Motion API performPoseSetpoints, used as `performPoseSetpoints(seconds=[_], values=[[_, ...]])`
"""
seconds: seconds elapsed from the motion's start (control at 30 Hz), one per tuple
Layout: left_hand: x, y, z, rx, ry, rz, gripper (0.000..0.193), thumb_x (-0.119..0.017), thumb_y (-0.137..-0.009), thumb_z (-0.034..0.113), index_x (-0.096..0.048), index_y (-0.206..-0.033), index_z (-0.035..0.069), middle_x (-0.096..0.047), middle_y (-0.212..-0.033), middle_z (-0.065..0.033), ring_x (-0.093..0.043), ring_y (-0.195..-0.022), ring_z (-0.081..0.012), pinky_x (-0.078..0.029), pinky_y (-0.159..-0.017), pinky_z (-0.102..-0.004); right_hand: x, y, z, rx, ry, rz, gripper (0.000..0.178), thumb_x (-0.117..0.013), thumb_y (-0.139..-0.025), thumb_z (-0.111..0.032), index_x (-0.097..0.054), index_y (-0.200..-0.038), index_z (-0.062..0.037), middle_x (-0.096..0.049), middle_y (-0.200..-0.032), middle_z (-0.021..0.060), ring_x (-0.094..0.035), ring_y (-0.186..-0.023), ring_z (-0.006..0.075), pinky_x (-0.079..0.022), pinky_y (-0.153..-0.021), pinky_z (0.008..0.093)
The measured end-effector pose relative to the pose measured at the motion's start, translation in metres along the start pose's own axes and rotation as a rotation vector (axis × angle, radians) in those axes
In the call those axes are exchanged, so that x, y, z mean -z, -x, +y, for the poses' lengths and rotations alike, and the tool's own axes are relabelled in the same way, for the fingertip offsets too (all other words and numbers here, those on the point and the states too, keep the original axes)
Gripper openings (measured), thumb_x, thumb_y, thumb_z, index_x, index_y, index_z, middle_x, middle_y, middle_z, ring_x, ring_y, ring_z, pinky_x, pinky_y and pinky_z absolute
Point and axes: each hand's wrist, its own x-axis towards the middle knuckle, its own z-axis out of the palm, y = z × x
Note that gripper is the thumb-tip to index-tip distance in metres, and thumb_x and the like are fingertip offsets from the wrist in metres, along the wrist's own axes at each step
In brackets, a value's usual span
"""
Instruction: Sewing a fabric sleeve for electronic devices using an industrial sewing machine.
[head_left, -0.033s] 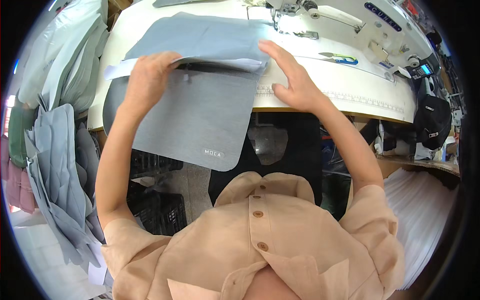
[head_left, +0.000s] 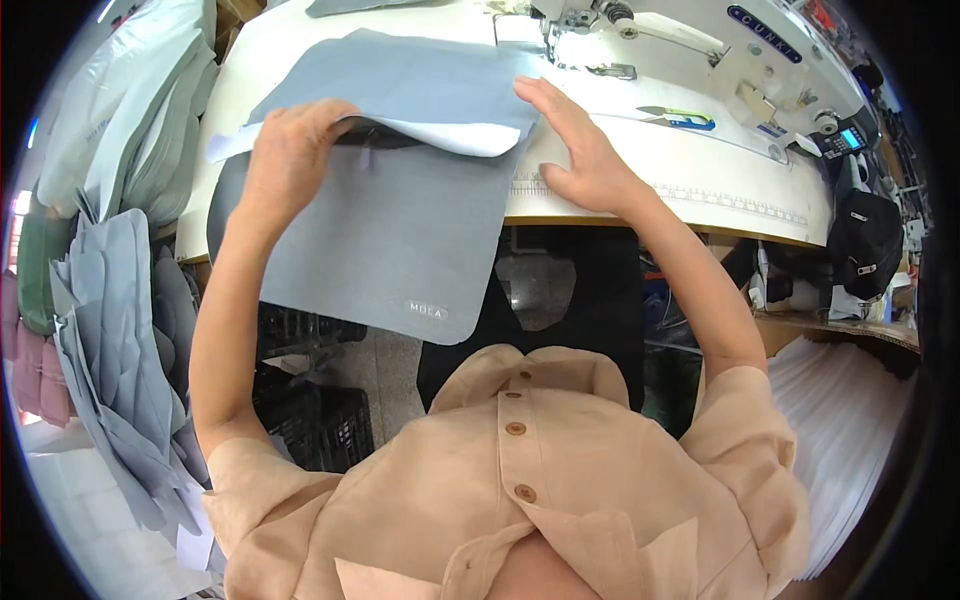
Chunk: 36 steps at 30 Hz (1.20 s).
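A grey-blue fabric piece [head_left: 375,225] with a small label hangs over the table's front edge, and its lighter upper panel [head_left: 400,75] lies flat on the tabletop. Between the two runs a dark opening with what looks like a zipper pull [head_left: 366,160]. A white strip [head_left: 460,140] lies along that seam, its right part bowed up. My left hand [head_left: 290,155] is closed on the strip and the fabric edge at the left end. My right hand [head_left: 590,155] is open, thumb and fingers apart, at the fabric's right edge; whether the fingertips touch it I cannot tell.
A sewing machine [head_left: 760,70] stands at the back right, its needle area [head_left: 560,45] beyond the fabric. Blue-handled thread snips [head_left: 680,118] and a ruler scale [head_left: 720,200] are on the table. Stacked grey panels [head_left: 115,330] hang at left; white sheets [head_left: 840,440] fill a box at right.
The white strip's right part has bowed upward and the dark opening shows wider. My left hand has shifted slightly left and up; my right hand has barely moved.
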Motion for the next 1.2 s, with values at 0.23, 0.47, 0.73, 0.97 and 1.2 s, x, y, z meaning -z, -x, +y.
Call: performPoseSetpoints(seconds=[0.23,0.47,0.73,0.97,1.2], values=[[0.059,-0.026,0.005,-0.058,-0.008,0.102,0.015,-0.052,-0.084,0.016,-0.057,-0.087,0.002,-0.053,-0.061,-0.0130,-0.054,-0.056,-0.0212,-0.042,-0.055,-0.0324,-0.026,-0.003,0.003,0.001,0.045,-0.011,0.051,-0.071,-0.065,-0.018,-0.053,-0.113,-0.0118,-0.055,-0.111,0.0112,-0.045,-0.111,0.0274,-0.038,-0.091,0.0338],[0.043,-0.088,-0.017,0.015,-0.023,0.006,0.027,-0.043,-0.089,0.026,-0.060,-0.094,0.006,-0.059,-0.072,-0.0099,-0.056,-0.062,-0.0174,-0.045,-0.061,-0.0289,-0.044,0.024,-0.022,-0.879,-1.461,-0.023,0.016,-0.063,-0.074,-0.010,-0.063,-0.087,-0.0012,-0.062,-0.081,0.0051,-0.057,-0.068,0.0111,-0.048,-0.058,0.0249],[-0.103,-0.089,-0.008,0.049,-0.282,-0.014,0.020,-0.058,-0.078,0.024,-0.060,-0.092,0.009,-0.059,-0.089,-0.0095,-0.056,-0.084,-0.0259,-0.046,-0.071,-0.0389,-0.066,0.078,-0.076,-1.186,-1.658,0.349,0.015,-0.055,-0.081,-0.007,-0.059,-0.094,0.0002,-0.061,-0.086,0.0070,-0.058,-0.074,0.0136,-0.049,-0.068,0.0275],[-0.089,-0.065,0.056,0.031,0.164,-0.100,0.036,-0.050,-0.082,0.039,-0.062,-0.081,0.004,-0.061,-0.080,-0.0127,-0.058,-0.074,-0.0290,-0.047,-0.065,-0.0392,-0.065,0.087,-0.066,-0.989,-1.337,0.212,0.016,-0.058,-0.079,-0.008,-0.059,-0.092,0.0025,-0.062,-0.087,0.0083,-0.060,-0.073,0.0161,-0.048,-0.066,0.0277],[-0.111,-0.074,0.045,0.072,0.085,-0.137,0.037,-0.044,-0.085,0.035,-0.060,-0.080,0.002,-0.060,-0.076,-0.0179,-0.057,-0.073,-0.0344,-0.043,-0.067,-0.0405,-0.019,0.066,-0.050,-0.265,0.572,0.207,0.023,-0.060,-0.069,-0.024,-0.046,-0.071,-0.0056,-0.047,-0.066,0.0081,-0.050,-0.062,0.0236,-0.040,-0.051,0.0330]])
